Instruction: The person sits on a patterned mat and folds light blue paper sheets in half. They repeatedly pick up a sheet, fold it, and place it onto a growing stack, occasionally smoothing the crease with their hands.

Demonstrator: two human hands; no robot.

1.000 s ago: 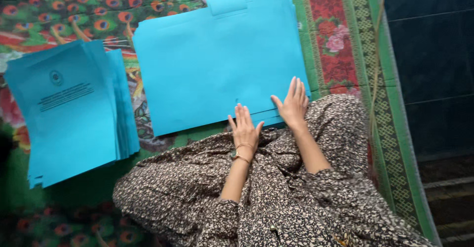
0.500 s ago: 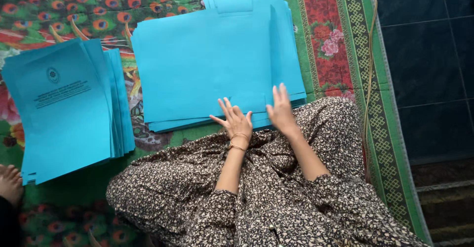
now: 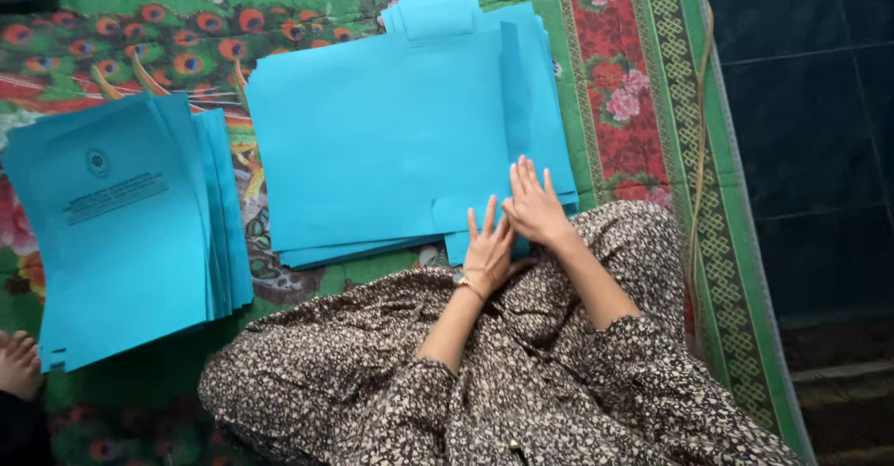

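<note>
A stack of large turquoise paper folders (image 3: pixel 372 140) lies on the patterned mat in front of me. My right hand (image 3: pixel 534 205) lies flat, fingers spread, on the stack's near right corner. My left hand (image 3: pixel 486 248) lies flat just beside it on the near edge, where a small turquoise flap sticks out, and its fingertips touch the right hand. A thin bracelet is on my left wrist. Neither hand grips anything. A second stack of turquoise folders (image 3: pixel 121 233) with dark print on the top sheet lies to the left, out of reach of both hands.
The green, red and floral mat (image 3: pixel 633 84) covers the floor, with dark tiles (image 3: pixel 801 131) past its right edge. My lap in brown patterned cloth (image 3: pixel 484 382) fills the near side. Another person's bare foot (image 3: pixel 19 364) shows at the lower left.
Both hands have drawn closer together at the stack's near right corner, the left hand sliding right toward the right hand. The view shifted a little, and a foot has appeared at lower left.
</note>
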